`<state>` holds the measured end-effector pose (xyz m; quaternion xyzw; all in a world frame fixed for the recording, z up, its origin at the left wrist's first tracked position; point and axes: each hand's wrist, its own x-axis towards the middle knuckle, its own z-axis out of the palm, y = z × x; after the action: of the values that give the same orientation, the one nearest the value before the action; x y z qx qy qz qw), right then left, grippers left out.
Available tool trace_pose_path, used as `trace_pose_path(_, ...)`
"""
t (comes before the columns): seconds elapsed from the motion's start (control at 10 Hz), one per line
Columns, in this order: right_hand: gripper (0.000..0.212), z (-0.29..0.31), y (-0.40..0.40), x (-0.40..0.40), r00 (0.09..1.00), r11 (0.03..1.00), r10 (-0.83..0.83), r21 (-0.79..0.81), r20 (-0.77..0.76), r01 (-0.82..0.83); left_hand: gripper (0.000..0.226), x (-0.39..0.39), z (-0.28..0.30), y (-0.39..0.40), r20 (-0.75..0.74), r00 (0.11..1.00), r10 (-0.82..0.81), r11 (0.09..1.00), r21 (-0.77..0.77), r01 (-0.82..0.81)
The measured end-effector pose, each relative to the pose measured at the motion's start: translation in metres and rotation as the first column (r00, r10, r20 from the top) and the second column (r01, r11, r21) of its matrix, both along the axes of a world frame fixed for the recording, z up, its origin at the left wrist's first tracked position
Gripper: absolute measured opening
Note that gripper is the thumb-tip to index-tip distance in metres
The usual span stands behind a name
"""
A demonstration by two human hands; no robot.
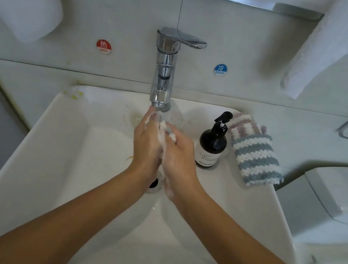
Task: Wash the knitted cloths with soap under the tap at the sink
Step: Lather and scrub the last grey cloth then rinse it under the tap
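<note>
Foam hides what's between the palms, so I can't tell if anything is held there. Left hand (pixel 148 141) and right hand (pixel 179 158) press together under the tap (pixel 164 68), fingers mostly straight. The 2 knitted cloths (pixel 252 149), striped pink and blue, lie on the sink (pixel 74 141) rim beside the soap bottle (pixel 212 145), long axis running back-left to front-right.

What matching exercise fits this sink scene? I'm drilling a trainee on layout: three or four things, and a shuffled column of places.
Things:
1. soap bottle
2. striped knitted cloths
3. red HOT sticker
4. hands

Places:
A. wall, left of the tap
B. sink rim, far right
C. under the spout, soapy
D. rim, between the basin and the cloths

Pairs: 1-D, 2-B, 3-A, 4-C
</note>
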<state>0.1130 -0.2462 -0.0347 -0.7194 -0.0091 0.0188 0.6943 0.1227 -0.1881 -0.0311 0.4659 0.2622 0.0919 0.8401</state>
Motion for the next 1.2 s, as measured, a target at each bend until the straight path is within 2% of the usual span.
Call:
trace_pose_path(0.1,0.025,-0.008,0.001,0.005,0.986,0.979,0.168,-0.117,0.023,-0.164,0.032,0.014,-0.018,0.014,0.034,0.996,0.086,0.955,0.280,-0.092)
trace_pose_path(0.2,0.025,-0.008,-0.005,0.019,0.992,0.985,0.118,-0.131,0.054,-0.110,0.030,0.015,-0.015,0.015,0.096,0.987,0.129,0.898,0.411,-0.157)
trace_pose_path(0.3,0.023,-0.007,-0.006,0.021,0.991,0.987,0.077,-0.152,0.113,-0.059,0.036,0.015,-0.015,0.015,0.101,0.990,0.101,0.875,0.464,-0.136)
trace_pose_path(0.4,0.028,-0.009,-0.006,0.026,0.995,0.986,-0.010,-0.163,0.102,0.027,0.034,0.007,-0.021,0.008,0.123,0.992,0.017,0.773,0.628,-0.091)
trace_pose_path(0.5,0.039,-0.005,-0.009,0.030,0.986,0.991,-0.096,-0.077,0.137,0.107,0.026,-0.001,-0.021,0.004,0.143,0.989,-0.027,0.728,0.681,-0.078)
trace_pose_path(0.6,0.040,-0.002,-0.010,0.030,0.973,0.986,-0.166,0.038,0.158,0.162,0.018,-0.008,-0.020,-0.002,0.165,0.984,-0.068,0.696,0.714,-0.072)
trace_pose_path(0.7,0.044,0.003,-0.010,0.031,0.967,0.971,-0.226,0.113,0.118,0.213,0.019,-0.009,-0.024,-0.002,0.114,0.989,-0.089,0.646,0.763,-0.030)
trace_pose_path(0.8,0.038,0.005,-0.010,0.026,0.988,0.982,-0.134,0.141,0.071,0.123,0.018,-0.007,-0.027,0.008,0.072,0.993,-0.095,0.604,0.797,0.000)
trace_pose_path(0.9,0.029,0.004,-0.009,0.020,0.999,0.990,0.008,0.140,0.048,-0.015,0.009,-0.006,-0.028,0.014,0.093,0.991,-0.091,0.580,0.815,-0.023)
trace_pose_path(1.1,0.017,0.007,-0.011,0.019,0.993,0.990,0.046,0.130,0.105,-0.059,0.016,-0.003,-0.023,0.021,0.150,0.988,-0.048,0.552,0.828,-0.099)
trace_pose_path(1.2,0.022,0.006,-0.015,0.020,0.987,0.984,0.136,0.108,0.082,-0.145,0.016,0.001,-0.018,0.032,0.189,0.982,0.002,0.571,0.806,-0.156)
